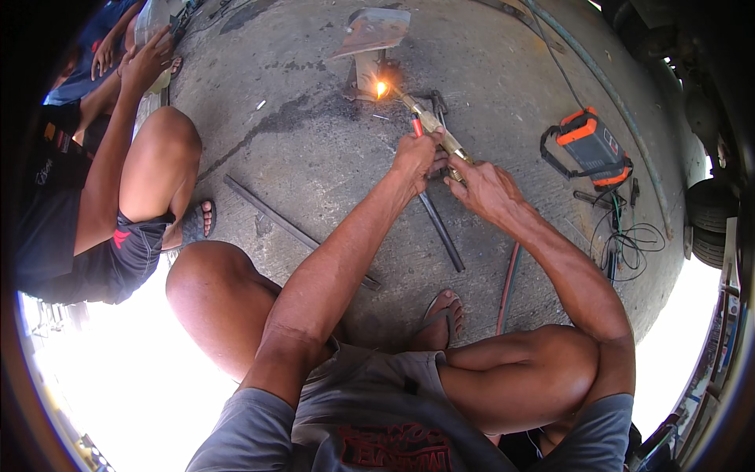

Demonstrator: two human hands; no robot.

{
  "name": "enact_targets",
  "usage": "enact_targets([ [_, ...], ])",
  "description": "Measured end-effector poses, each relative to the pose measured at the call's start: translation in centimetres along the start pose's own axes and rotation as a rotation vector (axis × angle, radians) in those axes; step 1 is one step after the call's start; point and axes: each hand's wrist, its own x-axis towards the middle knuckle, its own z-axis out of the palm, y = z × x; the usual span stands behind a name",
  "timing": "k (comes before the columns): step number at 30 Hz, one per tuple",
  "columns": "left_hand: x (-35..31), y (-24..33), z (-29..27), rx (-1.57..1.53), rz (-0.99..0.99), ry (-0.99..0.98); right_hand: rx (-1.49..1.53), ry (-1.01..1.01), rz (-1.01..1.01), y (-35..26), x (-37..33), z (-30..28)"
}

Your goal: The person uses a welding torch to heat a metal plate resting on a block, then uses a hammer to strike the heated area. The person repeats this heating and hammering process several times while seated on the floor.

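Note:
A brass gas torch (430, 122) points away from me, and a bright flame (381, 89) glows at its tip. The flame plays on the foot of an upright metal piece (367, 71) topped by a tilted, rusty plate (377, 33). My left hand (417, 161) is closed around the torch's middle, with a small red stick-like thing (418, 126) poking up from its fingers. Behind it, my right hand (489, 189) grips the rear of the torch near the valves. Glare hides the exact spot being heated.
Two metal bars (291, 224) (442, 232) lie on the concrete floor. At the right stands an orange-and-black welding machine (594, 149) with loose cables (637, 240). A hose pair (508, 287) runs beside my foot. Another person (157, 157) crouches at the left; someone else is behind them.

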Motion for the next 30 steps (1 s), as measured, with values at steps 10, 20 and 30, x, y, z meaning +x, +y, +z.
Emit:
enact_targets([
  [10,0.13,-0.03,-0.21,-0.022,0.001,0.0,0.025,-0.015,0.011,-0.31,-0.01,-0.33],
  [20,-0.01,0.11,-0.04,-0.008,-0.003,0.005,0.021,-0.019,0.007,-0.17,0.02,-0.38],
  [30,0.26,-0.07,0.01,-0.061,0.021,0.027,0.012,-0.011,0.002,-0.1,0.1,-0.23],
])
